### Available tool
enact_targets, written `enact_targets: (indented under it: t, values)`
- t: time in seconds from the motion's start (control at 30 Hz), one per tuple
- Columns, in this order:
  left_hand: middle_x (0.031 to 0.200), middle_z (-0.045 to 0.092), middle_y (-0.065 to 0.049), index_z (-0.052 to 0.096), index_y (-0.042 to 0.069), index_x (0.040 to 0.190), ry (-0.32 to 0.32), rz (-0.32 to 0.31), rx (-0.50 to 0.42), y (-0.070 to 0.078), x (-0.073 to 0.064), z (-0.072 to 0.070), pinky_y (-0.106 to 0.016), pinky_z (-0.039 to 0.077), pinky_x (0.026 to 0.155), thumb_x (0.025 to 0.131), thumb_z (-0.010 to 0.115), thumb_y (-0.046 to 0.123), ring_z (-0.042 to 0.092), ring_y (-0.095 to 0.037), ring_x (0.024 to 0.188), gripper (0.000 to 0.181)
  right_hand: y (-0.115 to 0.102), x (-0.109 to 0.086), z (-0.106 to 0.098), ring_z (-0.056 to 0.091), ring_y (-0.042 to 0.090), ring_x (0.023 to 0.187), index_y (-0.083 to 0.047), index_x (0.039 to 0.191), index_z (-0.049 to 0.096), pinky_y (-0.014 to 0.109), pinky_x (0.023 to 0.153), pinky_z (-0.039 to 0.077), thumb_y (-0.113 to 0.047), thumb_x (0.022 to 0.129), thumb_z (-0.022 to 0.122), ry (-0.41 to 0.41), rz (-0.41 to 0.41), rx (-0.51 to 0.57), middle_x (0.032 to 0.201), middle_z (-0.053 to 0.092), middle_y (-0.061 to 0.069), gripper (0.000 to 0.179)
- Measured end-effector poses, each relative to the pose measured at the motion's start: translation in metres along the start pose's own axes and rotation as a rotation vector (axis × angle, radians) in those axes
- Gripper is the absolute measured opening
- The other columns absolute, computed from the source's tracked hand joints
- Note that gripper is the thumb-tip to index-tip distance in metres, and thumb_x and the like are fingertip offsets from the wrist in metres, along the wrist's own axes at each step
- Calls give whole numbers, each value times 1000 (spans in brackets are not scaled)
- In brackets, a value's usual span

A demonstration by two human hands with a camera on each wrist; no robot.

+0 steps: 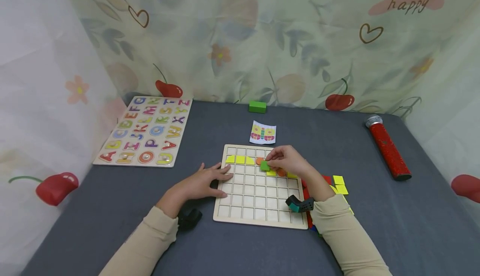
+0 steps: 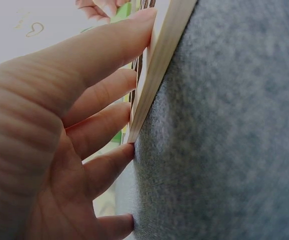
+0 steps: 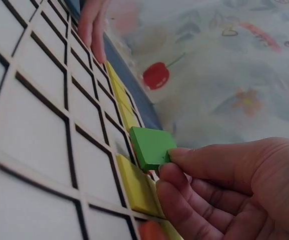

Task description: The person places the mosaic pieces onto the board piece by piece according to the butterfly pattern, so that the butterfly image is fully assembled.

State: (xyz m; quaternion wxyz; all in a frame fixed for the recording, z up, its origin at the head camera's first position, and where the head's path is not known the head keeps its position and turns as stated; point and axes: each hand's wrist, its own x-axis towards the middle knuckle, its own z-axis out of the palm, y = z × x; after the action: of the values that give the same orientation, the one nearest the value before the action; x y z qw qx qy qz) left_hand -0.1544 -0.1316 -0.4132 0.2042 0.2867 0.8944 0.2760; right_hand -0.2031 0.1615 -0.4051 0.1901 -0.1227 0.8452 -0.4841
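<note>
A wooden grid board (image 1: pixel 249 201) lies on the table with a row of yellow tiles (image 1: pixel 240 159) and orange round pieces (image 1: pixel 281 172) in its upper cells. My right hand (image 1: pixel 288 159) pinches a green square tile (image 3: pixel 152 147) between thumb and fingers, held tilted just above that row. In the right wrist view, a yellow tile (image 3: pixel 137 187) sits in the grid close below the green one. My left hand (image 1: pixel 204 182) rests at the board's left edge, fingers spread; its thumb (image 2: pixel 129 30) and fingertips touch the wooden rim in the left wrist view.
Above the board lies a picture card (image 1: pixel 263 133), with a green block (image 1: pixel 257 107) behind it. An alphabet puzzle board (image 1: pixel 144 132) is at the left, a red microphone (image 1: pixel 390 149) at the right. Loose yellow tiles (image 1: pixel 339 184) and red pieces lie beside my right forearm.
</note>
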Motion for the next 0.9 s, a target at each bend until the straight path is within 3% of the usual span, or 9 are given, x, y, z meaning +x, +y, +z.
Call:
enact_targets:
  t: [0.17, 0.53, 0.77, 0.9]
  values:
    - [152, 30, -3, 46, 15, 138, -3, 4, -2, 0, 0, 0, -64, -6, 110, 81, 71, 31, 10, -28, 146, 64, 0, 4, 10, 59, 12, 72, 1, 96, 67, 25, 67, 51, -8, 86, 65, -19, -2, -59, 89, 67, 10, 14]
    - [152, 30, -2, 46, 15, 138, -2, -1, -6, 0, -1, -1, -64, -6, 110, 81, 71, 31, 10, -28, 146, 64, 1, 4, 20, 49, 14, 67, -5, 84, 70, 25, 60, 41, -8, 80, 72, 33, -67, -197, 83, 61, 6, 6]
    - [152, 29, -2, 46, 15, 138, -3, -3, -6, 1, -1, 0, -63, -6, 110, 81, 71, 31, 10, -28, 146, 64, 5, 0, 11, 57, 13, 72, -3, 90, 70, 25, 67, 49, -10, 81, 71, -35, -102, -146, 88, 67, 8, 12]
    - [152, 29, -2, 46, 15, 138, 1, 0, -7, 0, 0, 0, -63, -6, 110, 81, 71, 31, 10, -28, 146, 65, 9, -5, 2, 60, 13, 73, -1, 93, 70, 25, 67, 51, -12, 83, 70, -55, -82, -100, 88, 68, 8, 15]
